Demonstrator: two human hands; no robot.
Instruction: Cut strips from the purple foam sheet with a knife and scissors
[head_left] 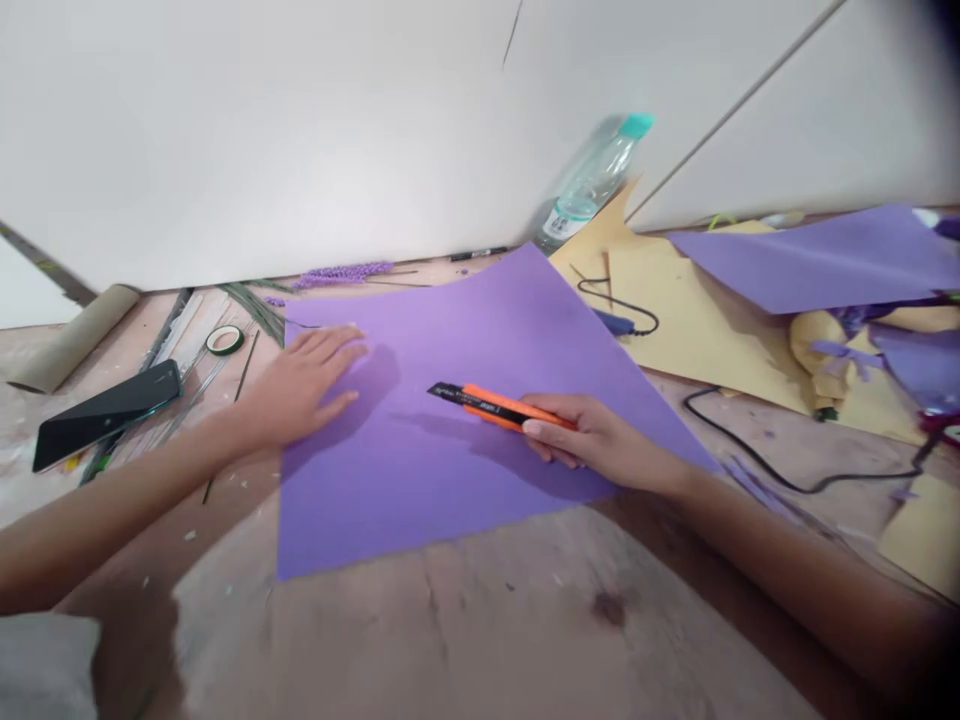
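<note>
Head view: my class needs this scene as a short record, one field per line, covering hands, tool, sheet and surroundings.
Left hand: palm down at left side of sheet; pressure unclear
Right hand: grips cutter
Cutter: orange and black, tip pointing left, over sheet
Sheet: purple
Left of sheet: phone, tube
Right: tan paper
By far corner: teal-capped bottle

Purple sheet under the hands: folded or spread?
Spread. The purple sheet lies opened out, its broad surface showing no fold line; the left hand and the right hand, holding an orange cutter, are over it.
</note>
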